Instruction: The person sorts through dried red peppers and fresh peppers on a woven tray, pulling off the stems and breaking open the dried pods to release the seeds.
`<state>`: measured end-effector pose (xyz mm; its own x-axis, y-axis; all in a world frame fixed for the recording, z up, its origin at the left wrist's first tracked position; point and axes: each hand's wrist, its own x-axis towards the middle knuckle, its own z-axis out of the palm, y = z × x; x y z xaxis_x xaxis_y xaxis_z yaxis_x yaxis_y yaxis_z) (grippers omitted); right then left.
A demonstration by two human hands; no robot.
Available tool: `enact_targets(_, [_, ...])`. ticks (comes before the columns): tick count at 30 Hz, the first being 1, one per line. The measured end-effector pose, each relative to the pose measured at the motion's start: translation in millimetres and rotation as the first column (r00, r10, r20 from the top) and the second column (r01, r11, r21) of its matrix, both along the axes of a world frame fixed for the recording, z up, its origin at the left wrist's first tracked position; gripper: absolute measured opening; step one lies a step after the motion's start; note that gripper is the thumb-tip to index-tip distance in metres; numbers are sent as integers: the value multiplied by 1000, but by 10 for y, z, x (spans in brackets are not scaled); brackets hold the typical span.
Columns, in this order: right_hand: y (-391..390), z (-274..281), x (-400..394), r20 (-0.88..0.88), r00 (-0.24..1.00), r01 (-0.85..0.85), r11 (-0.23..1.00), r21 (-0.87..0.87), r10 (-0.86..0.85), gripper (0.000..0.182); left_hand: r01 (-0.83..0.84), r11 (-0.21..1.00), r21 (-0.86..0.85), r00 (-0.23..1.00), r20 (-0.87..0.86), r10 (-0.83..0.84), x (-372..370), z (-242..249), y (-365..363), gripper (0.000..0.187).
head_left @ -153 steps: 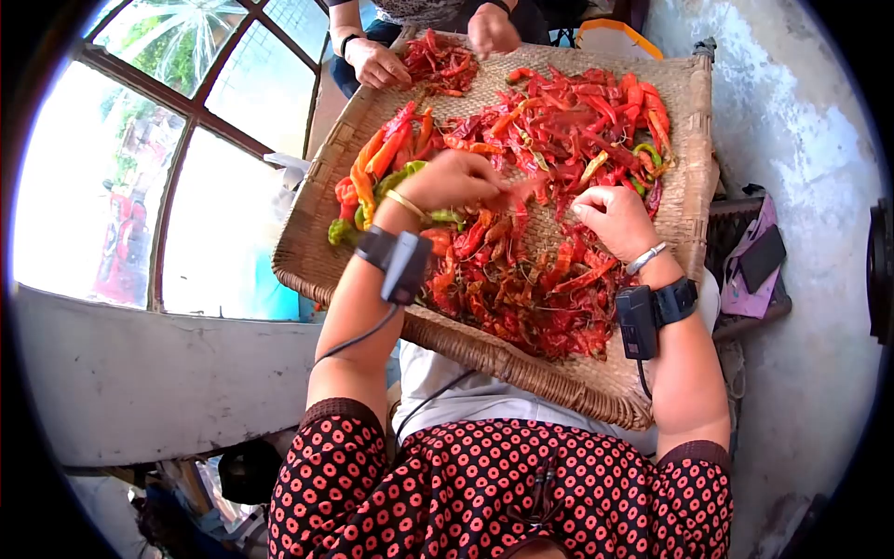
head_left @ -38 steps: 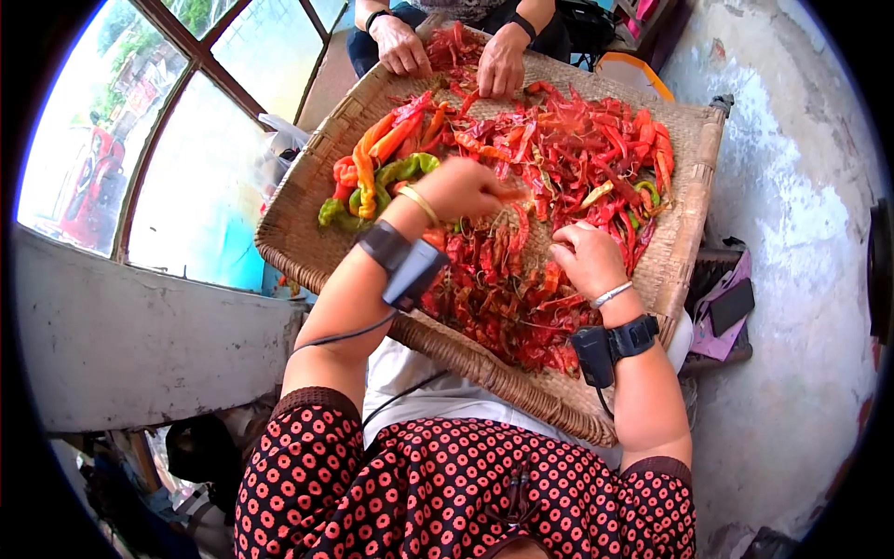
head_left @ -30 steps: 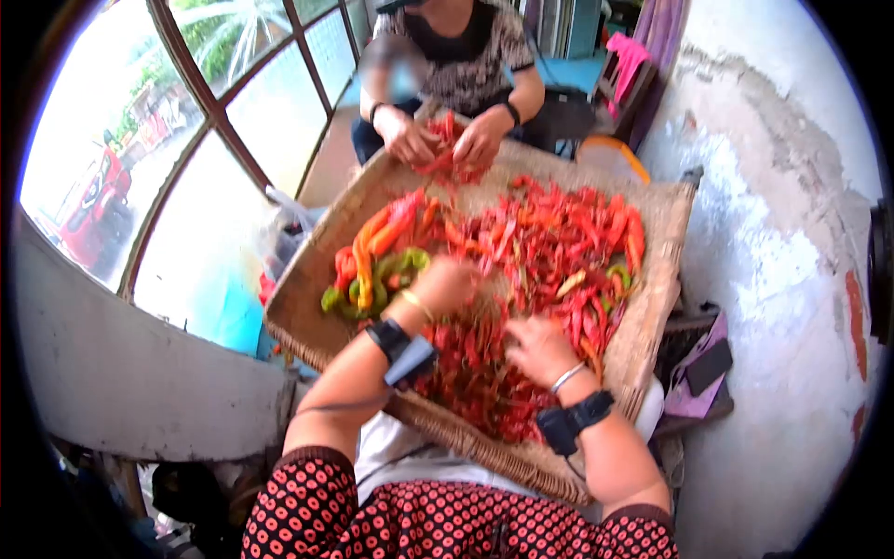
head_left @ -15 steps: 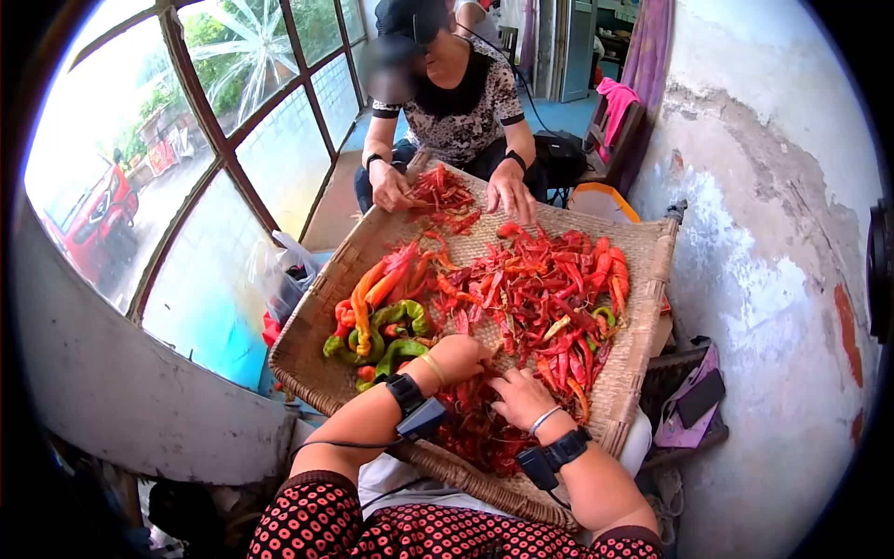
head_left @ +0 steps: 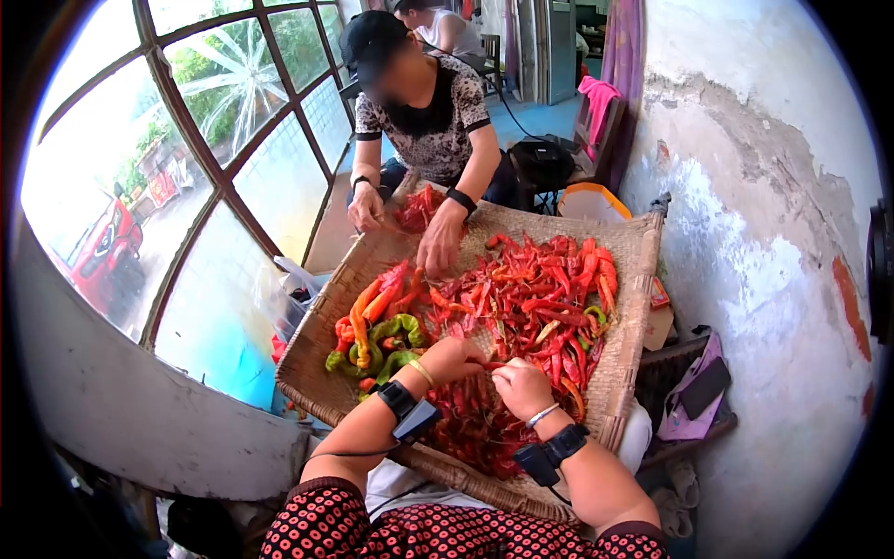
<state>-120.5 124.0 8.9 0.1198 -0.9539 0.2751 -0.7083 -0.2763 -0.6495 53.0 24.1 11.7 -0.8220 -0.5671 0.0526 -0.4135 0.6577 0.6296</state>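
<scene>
A large woven basket tray (head_left: 626,307) rests before me, holding dried red chili peppers (head_left: 549,289). Over its near half, my left hand (head_left: 453,360) is closed with its fingertips on a red chili pepper (head_left: 493,366). The other end of that pepper is pinched by my right hand (head_left: 523,388), just to the right. Below both hands lies a darker heap of red chilies (head_left: 475,424). Fresh green peppers (head_left: 398,328) and orange-red peppers (head_left: 368,303) are piled by the tray's left side.
Across the tray sits a person in a black cap (head_left: 424,121), one hand (head_left: 441,238) reaching down to the chilies. Windows (head_left: 233,158) run along the left and a peeling wall (head_left: 745,233) along the right. A chair (head_left: 605,126) with pink cloth stands behind.
My hands have come up slightly from the heap, and a red chili now shows between them. The other person's hand has moved left across the tray. The view has shifted a little.
</scene>
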Motion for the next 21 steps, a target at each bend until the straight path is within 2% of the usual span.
enact_targets(2, [-2,50,-27,37,999,2,1000,-1,-2,17,29,999,-34,999,-39,-30,-22,95,44,19])
enact_targets(4, [-3,85,-38,44,999,-12,1000,18,11,17,17,997,81,971,-241,2,-79,204,107,20])
enact_targets(5, [1,88,-41,61,997,-39,999,18,37,18,115,970,216,972,-225,-65,-74,225,85,18])
enact_targets(6, [3,97,-43,77,995,-65,998,19,63,18,115,970,214,973,-221,-66,-64,269,78,18])
enact_targets(8, [27,163,-49,104,992,-77,996,41,72,19,-15,952,307,1000,2,15,-28,358,74,18])
enact_targets(9, [48,199,-51,128,988,-91,994,64,82,22,-42,933,356,996,-63,69,22,351,31,16])
enact_targets(10, [72,229,-49,129,988,-90,994,64,81,22,-78,958,277,986,-123,116,83,291,-41,14])
enact_targets(11, [94,258,-43,121,988,-111,990,89,99,26,-205,922,329,948,-167,270,147,241,-102,13])
enact_targets(12, [104,273,-40,114,986,-132,985,114,119,32,-322,865,386,885,-201,420,190,249,-143,12])
enact_targets(13, [102,216,-31,70,982,-185,970,155,176,39,-391,785,481,772,-292,564,241,213,-202,13])
enact_targets(14, [111,170,-5,73,982,-185,971,152,176,39,-432,692,578,627,-358,691,287,146,-283,16])
enact_targets(15, [124,131,39,-14,963,-267,961,70,269,39,-516,684,515,523,-443,728,300,98,-335,21])
enact_targets(16, [143,110,85,-109,930,-353,936,-6,350,39,-570,714,408,500,-518,694,332,50,-373,29])
enact_targets(18, [191,66,177,-173,899,-402,915,41,403,42,-795,606,3,544,-438,716,373,-2,-376,37])
enact_targets(20, [245,-19,243,-277,844,-475,880,10,459,46,-702,695,-158,696,-357,622,365,-33,-305,35])
enact_targets(21, [269,3,255,-293,819,-497,865,67,493,47,-598,766,-235,798,-263,542,342,4,-237,30])
